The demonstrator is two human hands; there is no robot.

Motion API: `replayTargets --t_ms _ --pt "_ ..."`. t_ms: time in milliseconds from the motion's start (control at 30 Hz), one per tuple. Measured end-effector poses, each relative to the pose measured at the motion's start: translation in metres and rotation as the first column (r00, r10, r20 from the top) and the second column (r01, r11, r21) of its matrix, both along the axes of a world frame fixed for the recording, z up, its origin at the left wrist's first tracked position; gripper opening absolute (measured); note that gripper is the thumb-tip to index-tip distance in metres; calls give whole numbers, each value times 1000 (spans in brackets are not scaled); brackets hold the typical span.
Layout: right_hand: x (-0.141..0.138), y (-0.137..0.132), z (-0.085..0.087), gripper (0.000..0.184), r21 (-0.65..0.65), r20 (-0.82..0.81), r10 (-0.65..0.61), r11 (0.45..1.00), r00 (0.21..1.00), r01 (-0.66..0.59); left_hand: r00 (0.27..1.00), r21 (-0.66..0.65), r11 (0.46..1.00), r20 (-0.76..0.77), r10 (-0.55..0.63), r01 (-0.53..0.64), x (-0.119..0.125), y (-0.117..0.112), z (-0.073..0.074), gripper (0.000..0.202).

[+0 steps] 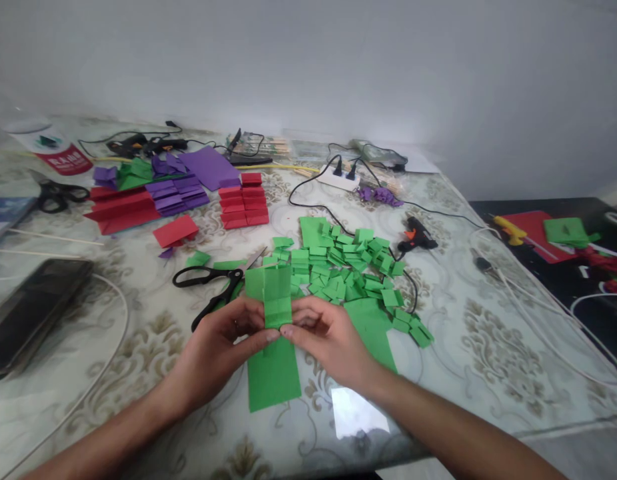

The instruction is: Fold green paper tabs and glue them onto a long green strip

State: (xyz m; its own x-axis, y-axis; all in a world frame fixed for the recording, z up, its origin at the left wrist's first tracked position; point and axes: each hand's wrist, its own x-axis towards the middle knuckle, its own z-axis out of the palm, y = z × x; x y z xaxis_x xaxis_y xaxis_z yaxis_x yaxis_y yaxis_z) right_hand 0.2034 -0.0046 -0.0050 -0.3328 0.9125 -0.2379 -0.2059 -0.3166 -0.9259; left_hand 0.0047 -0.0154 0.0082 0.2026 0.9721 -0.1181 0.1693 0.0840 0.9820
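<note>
Between my two hands a creased strip of green paper stands up from my fingertips. My left hand pinches its left side near the lower end, and my right hand pinches the right side, thumbs almost touching. Beneath them lies a larger green paper sheet. Black-handled scissors rest just beyond my left hand, blades partly apart. Past my right hand spreads a heap of small folded green paper pieces, and another green sheet sits partly under its near edge.
Folded red papers and purple papers lie at the back left. A phone with a white cable is on the left. A glue gun, a power strip and black cords lie at the back right.
</note>
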Motion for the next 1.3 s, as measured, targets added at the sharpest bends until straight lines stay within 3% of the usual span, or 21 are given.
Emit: replayTargets --t_ms 267,500,633,733,900,1000,1067,1200,1300 --pt "1 3 10 32 -42 26 -66 997 997 67 997 -110 992 63 -46 53 0 5 -2 25" --pt "2 4 13 36 -198 -106 17 980 994 -38 1000 -71 997 -6 -19 19 -2 4 -5 21" --pt "3 4 8 36 -266 -110 -3 964 994 -26 999 -31 999 -39 -17 16 -1 3 -1 20" --pt "3 4 10 29 -233 -76 -8 972 997 -10 999 -15 1000 -37 -22 21 -1 3 4 21" --pt "4 2 18 28 -112 -94 96 988 991 -106 991 -52 990 -5 -134 133 -1 1 8 27" --pt "11 4 21 50 -145 -50 120 981 992 -126 993 2 996 -69 -93 94 -4 2 8 25" --pt "17 8 23 66 -130 -64 228 963 972 -235 990 69 996 -130 -54 63 -8 3 8 23" --pt "27 16 27 54 -15 -182 331 941 926 -339 979 287 956 -205 -4 64 -12 7 10 13" --pt "26 15 29 46 62 -62 330 943 942 -327 968 405 905 -249 -29 131 -13 7 11 6"
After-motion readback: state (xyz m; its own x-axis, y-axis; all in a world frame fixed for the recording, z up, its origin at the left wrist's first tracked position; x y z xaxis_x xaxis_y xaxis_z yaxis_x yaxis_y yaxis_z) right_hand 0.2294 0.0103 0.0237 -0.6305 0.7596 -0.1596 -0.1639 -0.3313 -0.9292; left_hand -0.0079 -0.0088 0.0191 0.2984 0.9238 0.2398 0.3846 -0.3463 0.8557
